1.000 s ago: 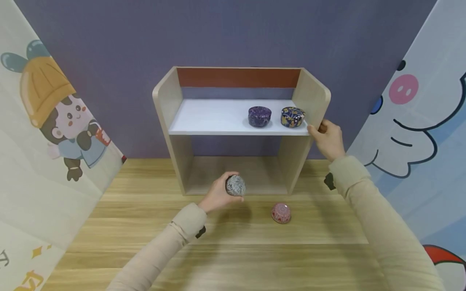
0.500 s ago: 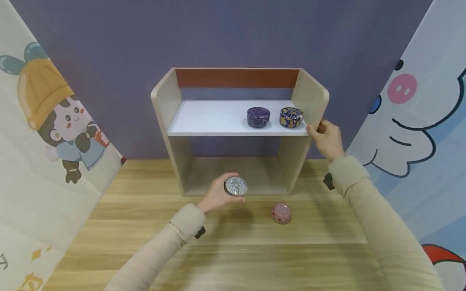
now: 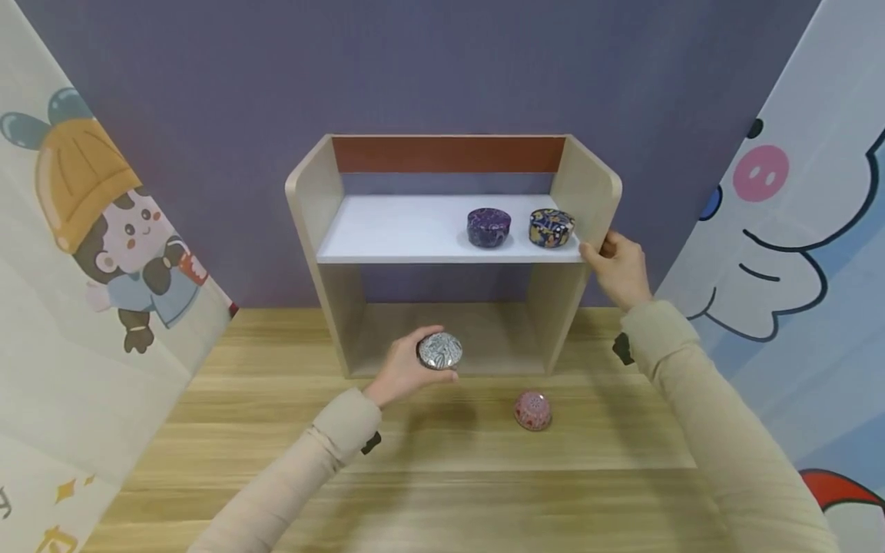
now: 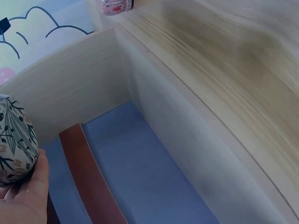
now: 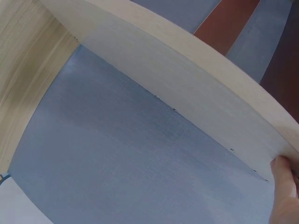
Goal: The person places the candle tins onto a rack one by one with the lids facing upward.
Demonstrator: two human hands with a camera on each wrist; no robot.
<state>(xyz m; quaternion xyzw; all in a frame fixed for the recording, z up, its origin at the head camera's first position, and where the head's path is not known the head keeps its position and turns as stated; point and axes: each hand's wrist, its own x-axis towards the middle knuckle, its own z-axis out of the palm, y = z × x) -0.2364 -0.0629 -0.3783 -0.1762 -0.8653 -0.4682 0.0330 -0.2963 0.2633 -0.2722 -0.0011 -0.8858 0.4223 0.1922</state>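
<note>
My left hand [image 3: 409, 369] holds a small round tin [image 3: 440, 351] with a grey-and-white leafy pattern, thumb on the near side and fingers on the far side. The tin is in the air before the shelf's lower compartment. In the left wrist view the tin [image 4: 16, 142] shows dark leaves on a pale ground. My right hand [image 3: 620, 270] grips the right side panel of the wooden shelf [image 3: 598, 184], its thumb at the front edge. In the right wrist view the fingers [image 5: 284, 186] lie against that panel's outer face.
A purple tin [image 3: 488, 228] and a blue-and-yellow floral tin [image 3: 551, 228] stand on the white upper board [image 3: 394, 230], towards its right end. A pink patterned tin [image 3: 532, 411] lies on the wooden table [image 3: 553, 507], in front of the shelf. Cartoon-printed sheets flank both sides.
The tin in my left hand has tilted, so its round patterned face looks flatter, and it has shifted slightly left. My right hand keeps its grip on the shelf. The head view has shifted a little.
</note>
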